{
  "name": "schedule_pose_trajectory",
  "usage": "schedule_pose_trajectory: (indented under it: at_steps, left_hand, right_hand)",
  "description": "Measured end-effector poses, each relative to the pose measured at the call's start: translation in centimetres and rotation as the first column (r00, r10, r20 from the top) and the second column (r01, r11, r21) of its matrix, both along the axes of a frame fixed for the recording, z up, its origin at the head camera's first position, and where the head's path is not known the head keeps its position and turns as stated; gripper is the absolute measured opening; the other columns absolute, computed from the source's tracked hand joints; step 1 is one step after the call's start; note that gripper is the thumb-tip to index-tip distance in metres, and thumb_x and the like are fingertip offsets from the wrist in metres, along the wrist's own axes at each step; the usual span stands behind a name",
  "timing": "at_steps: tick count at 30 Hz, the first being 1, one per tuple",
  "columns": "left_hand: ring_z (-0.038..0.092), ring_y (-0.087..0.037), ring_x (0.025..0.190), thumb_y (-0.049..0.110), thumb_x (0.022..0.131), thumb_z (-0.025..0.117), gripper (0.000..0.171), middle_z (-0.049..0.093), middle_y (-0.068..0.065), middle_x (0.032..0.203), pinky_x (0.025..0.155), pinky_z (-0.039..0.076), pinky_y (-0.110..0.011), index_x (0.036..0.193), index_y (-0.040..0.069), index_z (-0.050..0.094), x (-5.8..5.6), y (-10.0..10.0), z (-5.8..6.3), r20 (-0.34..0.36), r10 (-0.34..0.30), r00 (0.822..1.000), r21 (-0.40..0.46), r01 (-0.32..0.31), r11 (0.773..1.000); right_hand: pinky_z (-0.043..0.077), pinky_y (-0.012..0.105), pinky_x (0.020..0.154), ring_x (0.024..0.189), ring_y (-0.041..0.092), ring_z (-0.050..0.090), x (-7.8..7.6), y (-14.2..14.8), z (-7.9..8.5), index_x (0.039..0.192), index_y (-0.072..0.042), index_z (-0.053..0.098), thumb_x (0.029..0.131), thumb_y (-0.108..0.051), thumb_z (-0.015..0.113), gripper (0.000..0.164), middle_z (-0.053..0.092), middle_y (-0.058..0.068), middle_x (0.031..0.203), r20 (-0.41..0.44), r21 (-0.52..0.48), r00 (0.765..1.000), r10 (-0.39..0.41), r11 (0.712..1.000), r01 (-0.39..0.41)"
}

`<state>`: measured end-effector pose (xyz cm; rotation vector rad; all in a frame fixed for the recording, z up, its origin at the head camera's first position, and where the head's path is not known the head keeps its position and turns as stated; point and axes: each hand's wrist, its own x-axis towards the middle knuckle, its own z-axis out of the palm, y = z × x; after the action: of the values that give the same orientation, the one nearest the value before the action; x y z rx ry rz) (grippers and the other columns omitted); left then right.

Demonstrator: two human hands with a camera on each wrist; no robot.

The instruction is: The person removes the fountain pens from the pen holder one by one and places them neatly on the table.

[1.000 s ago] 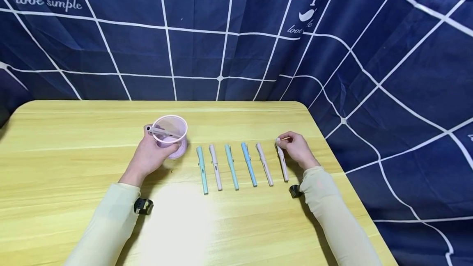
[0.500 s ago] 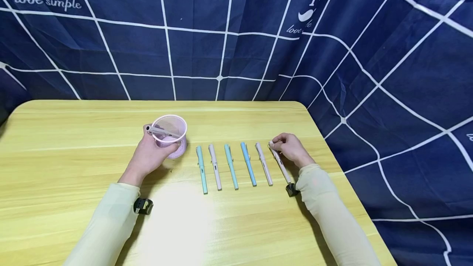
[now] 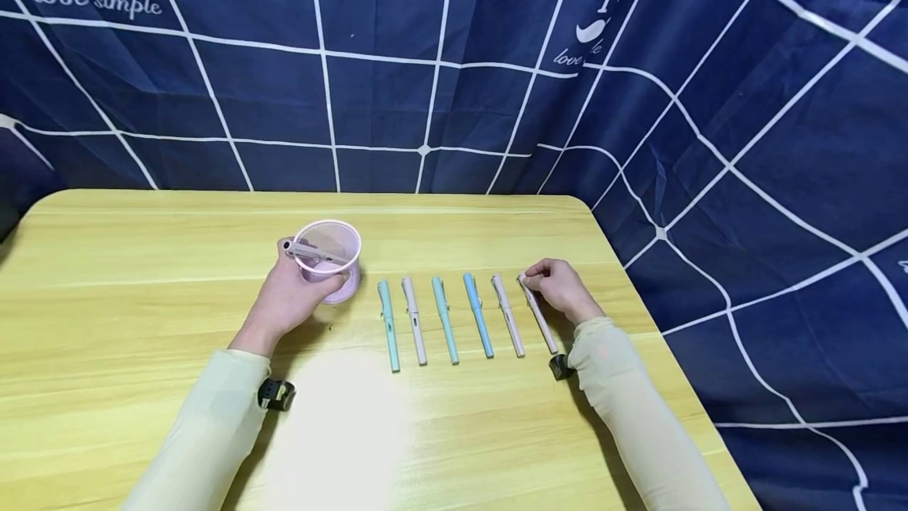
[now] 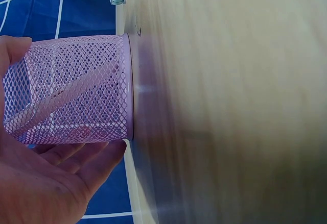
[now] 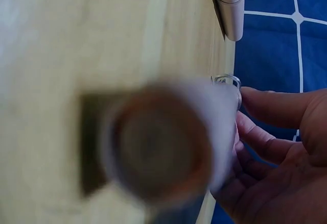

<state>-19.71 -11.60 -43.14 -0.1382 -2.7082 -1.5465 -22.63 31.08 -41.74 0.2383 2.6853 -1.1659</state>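
Observation:
My left hand (image 3: pixel 287 298) grips a lilac mesh pen cup (image 4: pixel 76 89) at the left of the row of pens. The cup stands on the table, and one pale pen (image 3: pixel 315 251) leans inside it, its end poking over the rim. At the right end of the row, my right hand (image 3: pixel 563 289) pinches a pale pink pen (image 3: pixel 542 322) by its clip end, thumb beside the clip. The pen lies slanted, its near end pointing toward me. In the right wrist view that near end (image 5: pixel 158 147) looms blurred and hides part of the fingers.
Between the hands lie several pens side by side: a teal pen (image 3: pixel 389 330), a pale pink pen (image 3: pixel 414 322), a second teal pen (image 3: pixel 445 322), a blue pen (image 3: pixel 478 318) and another pale pink pen (image 3: pixel 508 318). A dark blue checked curtain (image 3: pixel 383 101) borders the wooden table (image 3: pixel 177 259).
My right hand has moved slightly left, shifting the far end of the rightmost pen toward the row and slanting it. In the last half second little moves. The left hand and cup stay put.

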Motion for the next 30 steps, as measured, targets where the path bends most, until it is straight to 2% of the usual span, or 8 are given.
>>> schedule_pose_trajectory:
  at_steps: [11, 19, 25, 27, 30]
  left_hand:
    - [0.049, -0.041, 0.12, 0.028, 0.083, 0.076, 0.084, 0.049, -0.024, 0.129, 0.104, 0.034, -0.056, 0.145, -0.001, 0.027, -0.1, 0.1, 0.2, 0.004, -0.003, 1.0, 0.003, 0.003, 1.0]
    - [0.049, -0.042, 0.119, 0.029, 0.084, 0.076, 0.085, 0.049, -0.025, 0.128, 0.104, 0.035, -0.056, 0.146, -0.001, 0.026, -0.1, 0.2, 0.4, -0.004, -0.002, 1.0, -0.009, 0.002, 1.0]
    - [0.049, -0.042, 0.12, 0.03, 0.084, 0.076, 0.087, 0.049, -0.026, 0.13, 0.104, 0.035, -0.056, 0.147, -0.001, 0.026, -0.2, 0.1, 0.3, 0.001, -0.005, 1.0, -0.018, 0.005, 1.0]
    - [0.048, -0.042, 0.121, 0.03, 0.084, 0.076, 0.087, 0.049, -0.026, 0.13, 0.105, 0.034, -0.056, 0.148, -0.001, 0.026, -0.1, 0.0, 0.2, 0.007, -0.005, 1.0, -0.015, 0.005, 1.0]
    - [0.048, -0.042, 0.121, 0.029, 0.084, 0.076, 0.087, 0.047, -0.025, 0.131, 0.105, 0.034, -0.056, 0.148, -0.001, 0.026, -0.1, 0.0, 0.1, 0.007, -0.005, 1.0, -0.01, 0.005, 1.0]
  right_hand:
    - [0.052, 0.031, 0.068, 0.078, 0.022, 0.06, 0.1, 0.1, 0.1, 0.112, 0.006, 0.059, 0.096, -0.01, 0.06, 0.023, 0.063, 0.017, 0.1, 0.009, -0.05, 1.0, -0.002, 0.999, 0.002]
    - [0.049, 0.037, 0.077, 0.094, 0.031, 0.057, 0.5, 0.4, 1.2, 0.119, 0.005, 0.055, 0.098, -0.021, 0.056, 0.033, 0.057, 0.018, 0.106, -0.023, 0.047, 1.0, 0.005, 0.999, -0.004]
    - [0.043, 0.039, 0.083, 0.098, 0.03, 0.055, 0.9, -0.6, 3.0, 0.119, 0.003, 0.057, 0.098, -0.023, 0.054, 0.034, 0.059, 0.017, 0.107, -0.144, 0.107, 0.989, 0.017, 0.994, -0.002]
    - [0.043, 0.039, 0.086, 0.099, 0.03, 0.054, 1.0, -1.5, 3.5, 0.119, 0.003, 0.058, 0.097, -0.021, 0.054, 0.033, 0.059, 0.016, 0.107, -0.212, 0.086, 0.977, 0.017, 0.996, 0.001]
    - [0.042, 0.038, 0.087, 0.099, 0.028, 0.054, 1.1, -3.3, 4.3, 0.118, 0.003, 0.06, 0.097, -0.018, 0.055, 0.03, 0.059, 0.015, 0.105, -0.322, 0.039, 0.946, 0.031, 0.999, -0.019]
